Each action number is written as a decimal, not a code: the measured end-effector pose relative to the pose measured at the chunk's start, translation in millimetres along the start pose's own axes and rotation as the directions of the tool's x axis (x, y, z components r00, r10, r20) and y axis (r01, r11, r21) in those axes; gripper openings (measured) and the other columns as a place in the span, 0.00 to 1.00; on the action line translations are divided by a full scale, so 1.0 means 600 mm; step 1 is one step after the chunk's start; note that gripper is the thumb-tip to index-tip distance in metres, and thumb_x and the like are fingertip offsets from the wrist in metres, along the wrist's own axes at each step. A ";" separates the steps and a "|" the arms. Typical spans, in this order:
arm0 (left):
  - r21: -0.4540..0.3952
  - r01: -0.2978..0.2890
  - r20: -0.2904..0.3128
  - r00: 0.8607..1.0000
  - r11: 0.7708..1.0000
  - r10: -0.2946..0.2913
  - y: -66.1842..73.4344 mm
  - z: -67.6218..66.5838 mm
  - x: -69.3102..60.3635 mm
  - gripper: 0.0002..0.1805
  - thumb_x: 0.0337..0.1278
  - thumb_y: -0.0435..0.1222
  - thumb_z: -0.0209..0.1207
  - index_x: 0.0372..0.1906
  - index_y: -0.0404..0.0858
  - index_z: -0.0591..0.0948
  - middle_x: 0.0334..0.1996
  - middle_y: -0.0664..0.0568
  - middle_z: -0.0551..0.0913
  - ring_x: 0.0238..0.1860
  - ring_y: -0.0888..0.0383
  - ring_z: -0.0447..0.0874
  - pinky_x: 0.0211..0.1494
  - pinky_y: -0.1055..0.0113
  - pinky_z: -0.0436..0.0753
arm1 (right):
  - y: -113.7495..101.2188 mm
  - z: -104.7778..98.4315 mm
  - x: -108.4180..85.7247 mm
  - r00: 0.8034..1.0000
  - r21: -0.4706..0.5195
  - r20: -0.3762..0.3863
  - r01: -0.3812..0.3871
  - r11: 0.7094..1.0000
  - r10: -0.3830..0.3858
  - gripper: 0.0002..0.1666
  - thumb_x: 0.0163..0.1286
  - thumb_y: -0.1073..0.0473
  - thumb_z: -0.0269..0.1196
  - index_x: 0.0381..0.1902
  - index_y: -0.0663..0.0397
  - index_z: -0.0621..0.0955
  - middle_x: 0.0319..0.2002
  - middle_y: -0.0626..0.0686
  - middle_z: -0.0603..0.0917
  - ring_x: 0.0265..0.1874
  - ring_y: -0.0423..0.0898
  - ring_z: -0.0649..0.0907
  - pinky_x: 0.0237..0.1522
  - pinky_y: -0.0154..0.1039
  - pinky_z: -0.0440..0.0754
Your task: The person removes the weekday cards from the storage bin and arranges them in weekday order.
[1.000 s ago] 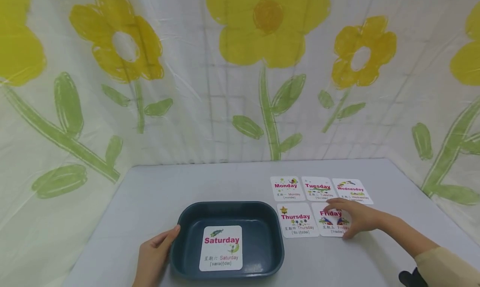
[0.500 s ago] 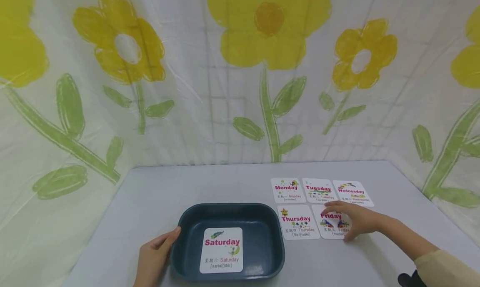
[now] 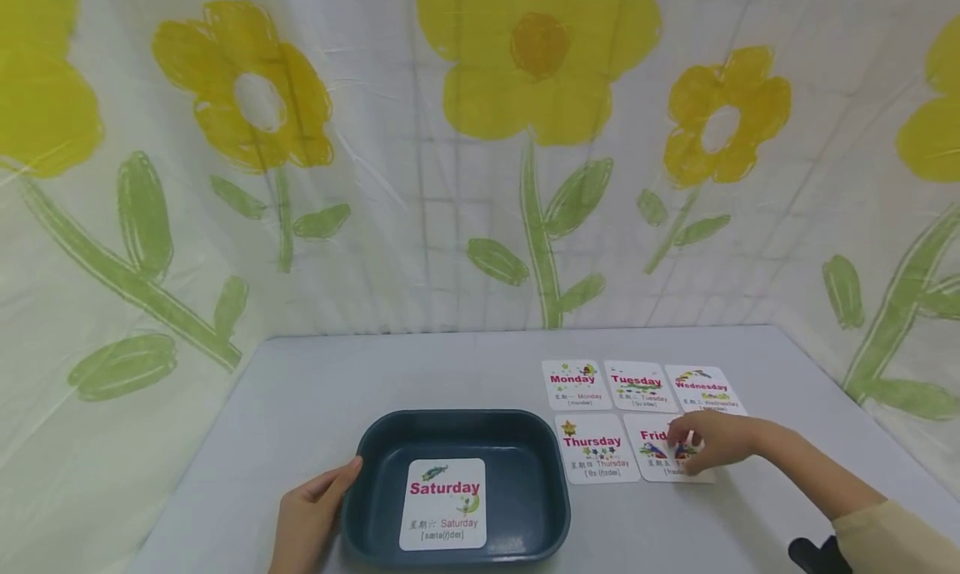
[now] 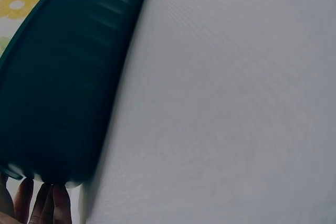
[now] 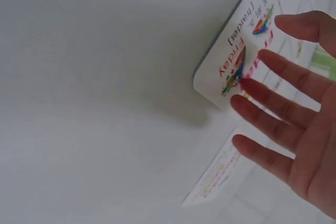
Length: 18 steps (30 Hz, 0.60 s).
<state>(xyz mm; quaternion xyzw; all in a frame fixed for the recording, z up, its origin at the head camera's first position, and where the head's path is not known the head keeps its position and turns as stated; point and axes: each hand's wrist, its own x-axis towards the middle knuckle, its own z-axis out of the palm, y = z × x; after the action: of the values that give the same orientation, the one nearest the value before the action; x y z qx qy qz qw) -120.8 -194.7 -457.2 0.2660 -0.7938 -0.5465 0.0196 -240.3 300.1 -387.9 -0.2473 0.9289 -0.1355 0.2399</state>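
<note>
Backdrop: white sheet (image 3: 390,224) with yellow flowers is hanging behind the tabletop (image 3: 315,391).
Back row: Monday card (image 3: 577,385), Tuesday card (image 3: 641,386) and Wednesday card (image 3: 701,386) are lying toward the far right corner.
Front row: Thursday card (image 3: 597,449) and Friday card (image 3: 656,456) are lying side by side, nearer the front edge.
Tray: dark blue-green tray (image 3: 525,507) is sitting toward the front edge, left of the rows; Saturday card (image 3: 444,507) is lying inside.
Left hand: hand (image 3: 318,499) is gripping the tray's left end, thumb at rim, fingertips against outer wall.
Right hand: hand (image 3: 712,441) is poised over Friday card, fingers loosely spread, gripping nothing; cannot tell if fingertips are touching.
Handling (judged): Friday card is looking light, fairly stiff, probably slippery; right edge is offering the freest hold.
</note>
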 end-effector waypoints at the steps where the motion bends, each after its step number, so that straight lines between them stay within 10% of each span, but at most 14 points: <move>1: 0.001 0.000 -0.001 1.000 1.000 0.000 0.000 0.000 0.000 0.48 0.39 0.70 0.54 0.50 0.30 0.79 0.52 0.37 0.78 0.59 0.38 0.69 0.57 0.42 0.70 | -0.002 -0.002 -0.001 0.999 0.002 0.018 -0.037 0.999 0.037 0.15 0.51 0.57 0.68 0.37 0.50 0.78 0.35 0.46 0.77 0.35 0.45 0.74 0.36 0.41 0.74; 18: -0.001 0.000 -0.011 1.000 1.000 0.000 -0.002 0.002 0.002 0.49 0.39 0.71 0.54 0.50 0.30 0.79 0.52 0.37 0.77 0.60 0.37 0.68 0.58 0.41 0.67 | -0.055 -0.006 0.001 0.992 -0.008 0.028 -0.119 0.993 0.119 0.14 0.50 0.56 0.69 0.35 0.49 0.77 0.34 0.47 0.78 0.34 0.45 0.75 0.36 0.46 0.74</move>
<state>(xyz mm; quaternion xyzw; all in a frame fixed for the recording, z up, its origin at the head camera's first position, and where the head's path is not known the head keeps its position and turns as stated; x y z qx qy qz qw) -121.5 -194.6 -459.0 0.2688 -0.7935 -0.5454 0.0240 -229.6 272.4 -372.6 -0.1941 0.9389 -0.1144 0.2601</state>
